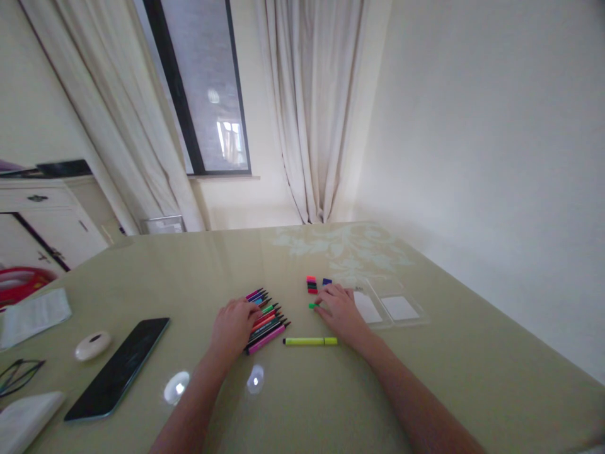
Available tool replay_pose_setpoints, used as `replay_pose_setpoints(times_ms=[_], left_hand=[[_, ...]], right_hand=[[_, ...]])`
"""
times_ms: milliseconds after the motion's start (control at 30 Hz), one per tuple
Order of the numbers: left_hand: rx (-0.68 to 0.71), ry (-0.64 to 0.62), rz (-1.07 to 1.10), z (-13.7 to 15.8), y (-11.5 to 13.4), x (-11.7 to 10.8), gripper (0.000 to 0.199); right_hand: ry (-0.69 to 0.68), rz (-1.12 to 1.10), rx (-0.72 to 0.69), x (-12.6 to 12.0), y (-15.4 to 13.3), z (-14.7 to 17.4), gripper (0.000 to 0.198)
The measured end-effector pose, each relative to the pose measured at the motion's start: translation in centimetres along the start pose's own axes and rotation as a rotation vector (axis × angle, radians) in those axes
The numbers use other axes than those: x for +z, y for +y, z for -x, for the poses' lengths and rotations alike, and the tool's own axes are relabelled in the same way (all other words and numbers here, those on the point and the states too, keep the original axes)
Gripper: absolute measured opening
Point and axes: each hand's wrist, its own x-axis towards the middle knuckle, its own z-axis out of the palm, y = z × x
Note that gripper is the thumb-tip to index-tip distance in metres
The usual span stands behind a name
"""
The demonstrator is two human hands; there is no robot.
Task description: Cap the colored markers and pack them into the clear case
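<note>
My left hand [236,323] lies over the left ends of a row of uncapped felt-tip markers [267,339], black tips pointing right. Its curled fingers are at a green marker [267,310] in that row; the palm side is hidden. Between the thumb and fingers of my right hand [339,308] is a small green cap [312,306], touching or just above the table. Just beyond that hand lie red and dark caps [312,285] in a stack and a dark blue cap [327,282]. A capped yellow-green marker [310,342] lies crosswise between my forearms.
An open clear plastic case [399,308] with white inserts lies right of my right hand. On the left are a black phone [119,369], a white round case [92,345], glasses [19,377] and a tissue pack [35,317]. The table [302,403] meets a wall on the right.
</note>
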Motion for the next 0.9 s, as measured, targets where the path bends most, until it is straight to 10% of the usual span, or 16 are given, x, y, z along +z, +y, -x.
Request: replay_pose_setpoints(times_ms=[467, 900], left_hand=[[0.145, 0.12, 0.441, -0.5, 1.8, 0.8, 0.025], [0.291, 0.119, 0.393, -0.1, 3.2, 0.8, 0.021]], right_hand=[[0.133, -0.533, 0.024, -0.5, -0.7, -0.2, 0.011], [0.206, -0.6, -0.054, -0.6, -1.0, -0.2, 0.017]])
